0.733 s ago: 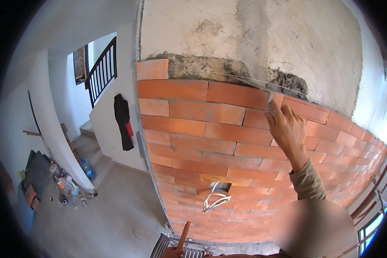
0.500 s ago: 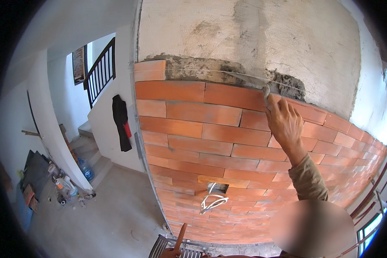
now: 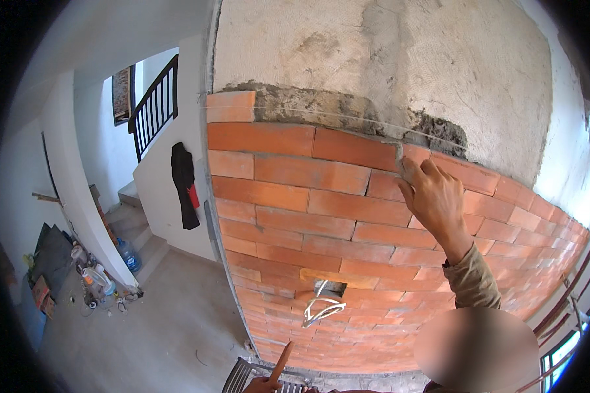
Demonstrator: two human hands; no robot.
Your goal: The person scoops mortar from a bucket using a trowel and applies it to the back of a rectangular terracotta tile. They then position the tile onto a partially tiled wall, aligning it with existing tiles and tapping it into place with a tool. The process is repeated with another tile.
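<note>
My right hand [image 3: 438, 200] is raised to the brick-faced wall [image 3: 311, 172], its fingers wrapped round the handle of a trowel [image 3: 400, 152]. The trowel's blade is seen nearly edge-on and is hard to make out near the top brick course. Low in the view, my left hand [image 3: 262, 385] grips a thin terracotta brick tile [image 3: 282, 361], held upright and tilted. Above the top course runs a strip of rough grey mortar [image 3: 314, 107], with a single brick tile [image 3: 231, 107] set at its left end. A thin string [image 3: 288, 109] stretches across this strip.
White cables [image 3: 324, 310] hang from a wall box below the working height. Slatted black metal [image 3: 235, 376] lies beside my left hand. Metal poles [image 3: 573, 295] stand at the right. Off to the left are stairs with a black railing [image 3: 156, 105], a water bottle [image 3: 129, 255] and floor clutter.
My right hand has drawn the trowel down and slightly left, away from the mortar strip; its blade, earlier plainly visible along the string, now hardly shows. My left hand still holds the brick tile.
</note>
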